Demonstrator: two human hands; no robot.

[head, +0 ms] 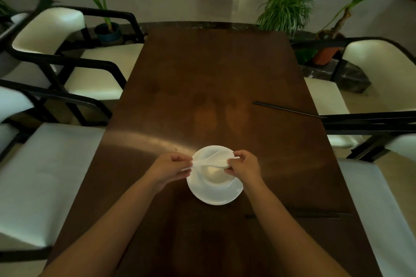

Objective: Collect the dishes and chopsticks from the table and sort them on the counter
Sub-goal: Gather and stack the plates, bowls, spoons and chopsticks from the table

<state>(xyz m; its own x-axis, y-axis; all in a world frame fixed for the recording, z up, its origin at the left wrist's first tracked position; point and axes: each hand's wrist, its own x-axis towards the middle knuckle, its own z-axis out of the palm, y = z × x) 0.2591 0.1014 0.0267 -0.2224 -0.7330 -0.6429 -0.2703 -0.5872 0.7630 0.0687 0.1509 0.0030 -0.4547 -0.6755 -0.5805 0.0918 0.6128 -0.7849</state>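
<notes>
A white bowl sits on a white plate on the dark wooden table, and it serves as the landmark here. Stacking bowl on plate looks like a way to carry several dishes to the counter in 1 trip. Across the bowl's rim lie what seem to be 2 white spoons, their handles pointing to opposite sides, likely so they nest inside and do not slide off.

The left hand is at the bowl's left side, fingers curled, pinching the handle end that sticks out there. The right hand is at the bowl's right side, fingers also curled, pinching the other handle end. Both grips are light fingertip holds, suited to settling thin pieces in place.

Beyond the bowl and to its right, 1 pair of dark chopsticks lies near the table edge. Nearer than the bowl, also to its right, a second dark pair lies faintly visible. Both are untouched, so collecting is judged partly done.
</notes>
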